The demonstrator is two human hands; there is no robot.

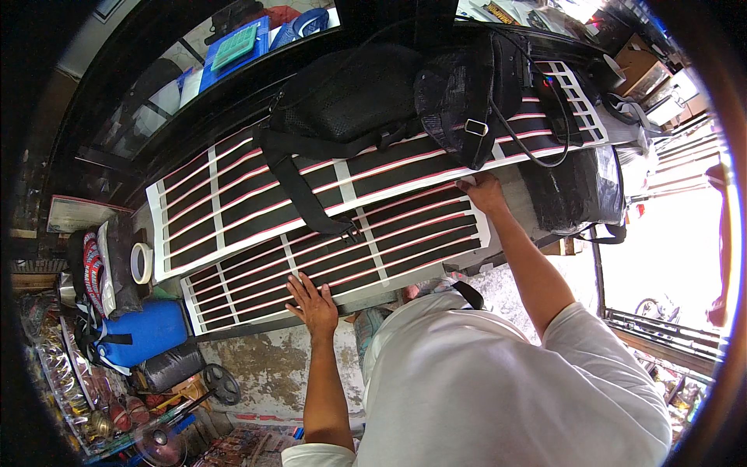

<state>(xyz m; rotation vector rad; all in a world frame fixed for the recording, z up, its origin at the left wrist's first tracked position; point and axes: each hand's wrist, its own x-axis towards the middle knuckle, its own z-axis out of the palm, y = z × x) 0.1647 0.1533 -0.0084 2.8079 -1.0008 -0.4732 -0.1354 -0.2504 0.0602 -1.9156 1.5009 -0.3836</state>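
Two long white sheets carry rows of black strips with red and white edges, crossed by pale bands. The upper sheet [233, 220] overlaps the far part of the lower sheet [327, 261]. My left hand [314, 307] lies on the lower sheet's near edge, fingers spread. At the lower sheet's far right corner, my right hand [484, 194] has its fingers bunched at the upper sheet's near edge. Its fingertips are partly hidden, and which sheet they grip is hard to tell. A black mesh bag [350, 101] rests on the upper sheet, its strap and buckle hanging over both sheets.
A roll of tape [142, 263] stands left of the sheets, above a blue container [148, 335]. A black wrapped bundle [576, 187] sits at the right end. Behind is a dark-framed glass case with a blue folder [233, 53]. A small fan [161, 444] is lower left.
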